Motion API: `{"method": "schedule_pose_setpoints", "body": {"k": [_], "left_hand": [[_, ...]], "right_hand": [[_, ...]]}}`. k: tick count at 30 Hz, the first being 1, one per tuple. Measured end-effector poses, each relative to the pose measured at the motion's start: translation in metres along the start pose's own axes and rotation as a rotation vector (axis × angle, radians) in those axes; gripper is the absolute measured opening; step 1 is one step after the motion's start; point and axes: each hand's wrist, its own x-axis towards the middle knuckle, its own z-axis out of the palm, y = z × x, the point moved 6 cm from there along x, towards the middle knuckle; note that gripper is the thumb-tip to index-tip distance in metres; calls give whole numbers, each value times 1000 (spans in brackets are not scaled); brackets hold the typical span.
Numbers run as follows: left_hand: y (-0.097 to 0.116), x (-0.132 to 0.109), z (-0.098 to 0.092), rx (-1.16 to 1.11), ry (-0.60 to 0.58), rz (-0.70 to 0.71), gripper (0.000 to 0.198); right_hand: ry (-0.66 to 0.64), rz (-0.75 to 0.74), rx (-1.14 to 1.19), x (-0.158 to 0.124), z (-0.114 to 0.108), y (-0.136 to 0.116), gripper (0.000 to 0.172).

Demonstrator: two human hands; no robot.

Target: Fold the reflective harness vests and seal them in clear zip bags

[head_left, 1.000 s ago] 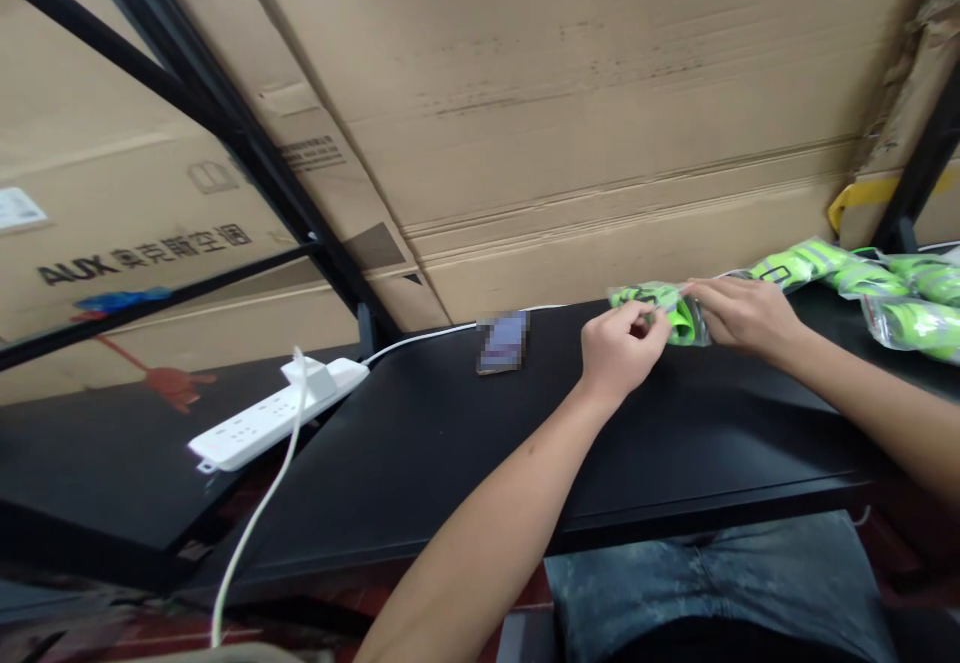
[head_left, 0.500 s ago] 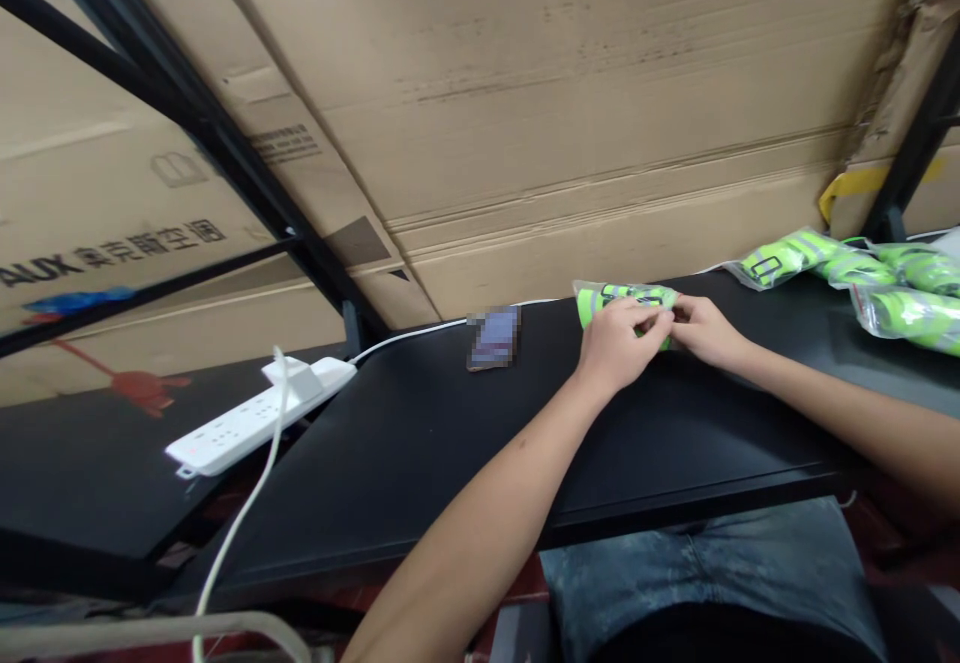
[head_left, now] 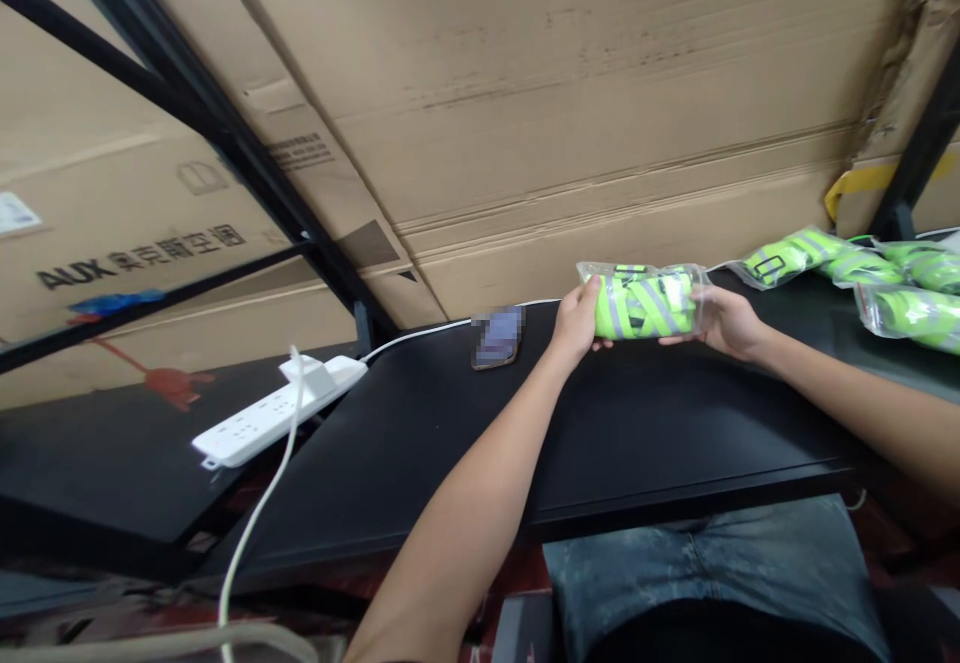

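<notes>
Head view shows the left hand (head_left: 577, 321) and right hand (head_left: 722, 327), fingers closed around both ends, holding a clear plastic bag of green reflective bands (head_left: 645, 303) over the black counter (head_left: 675, 423), with more bags (head_left: 911, 293) lying to the right.

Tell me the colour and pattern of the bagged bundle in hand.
Neon green bundle with crossing grey reflective stripes, best seen in the head view.

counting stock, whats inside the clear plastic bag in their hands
Inside the clear plastic bag is rolled neon-green fabric with grey reflective stripes. The roll's inner layers are hidden, and the left hand and right hand cover parts of the bag's ends.
</notes>
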Motion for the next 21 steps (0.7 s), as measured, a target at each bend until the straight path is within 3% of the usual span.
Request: {"method": "schedule_pose_setpoints", "body": {"k": [3,9,13,17,21], "left_hand": [[15,-9,1,14,106,106,51],[25,-15,-12,305,273,310,54],[30,-22,-10,447,345,421,55],[36,-27,-3,522,366,498,55],[35,-18,-4,547,322,436,55]], "right_hand": [[-1,7,59,-2,4,-3,38],[-105,48,-149,-4,11,3,47],[-84,100,-190,-6,13,8,59],[-75,98,-190,-4,18,10,57],[9,21,-164,1,17,5,50]]}}
